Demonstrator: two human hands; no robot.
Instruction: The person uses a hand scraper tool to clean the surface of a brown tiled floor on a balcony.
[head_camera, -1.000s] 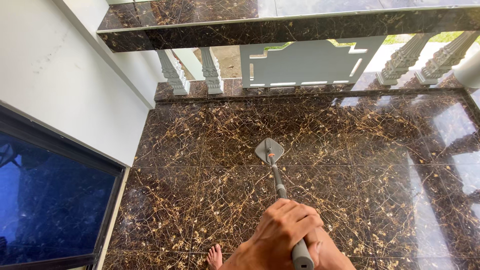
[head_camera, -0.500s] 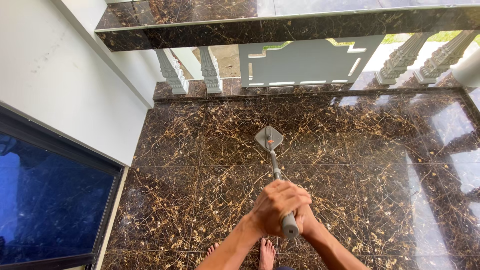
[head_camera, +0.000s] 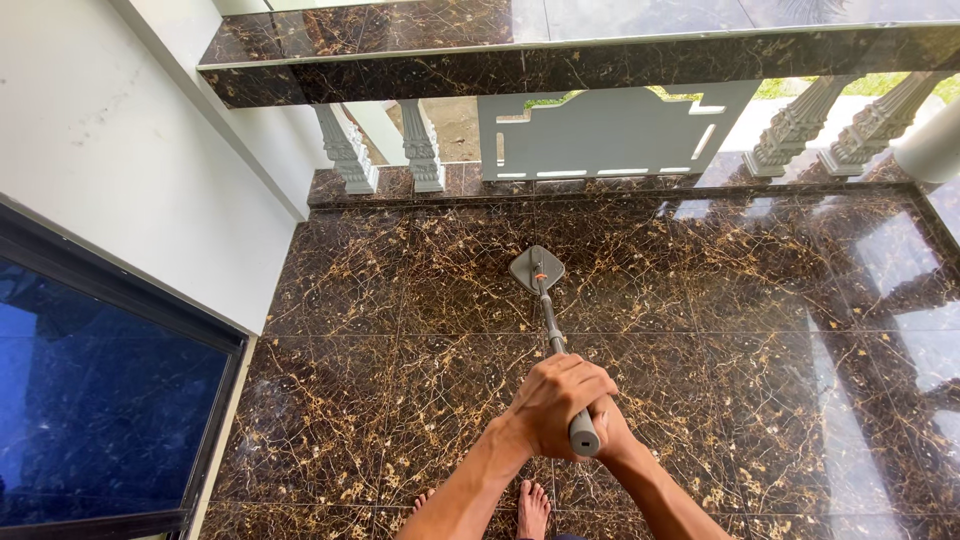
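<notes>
1. Left hand (head_camera: 555, 405) is wrapping its fingers tightly around the top of the grey mop handle (head_camera: 550, 330), covering the grip from above.
2. Right hand (head_camera: 608, 428) is sitting mostly hidden beneath the left one, closing on the same handle just beside the rounded grey end cap, which is poking out between the two hands.
3. Both forearms are reaching up from the bottom edge of the view, meeting at the handle.
4. From the hands, the handle is slanting away and down to the flat grey mop head (head_camera: 536, 268), which is lying on the floor with one corner pointing forward and a small orange mark at its joint.
5. Underneath, the glossy dark brown marble floor (head_camera: 750, 320) with gold veining is reflecting bright daylight on its right side.
6. A bare foot (head_camera: 532, 508) is standing on the tiles right below the hands.
7. Ahead, white balusters (head_camera: 345, 150) and a pale cut-out panel (head_camera: 610, 128) are standing under a dark marble ledge (head_camera: 400, 50).
8. To the left, a white wall (head_camera: 130, 170) is running above a dark-framed glass pane (head_camera: 100, 400).
</notes>
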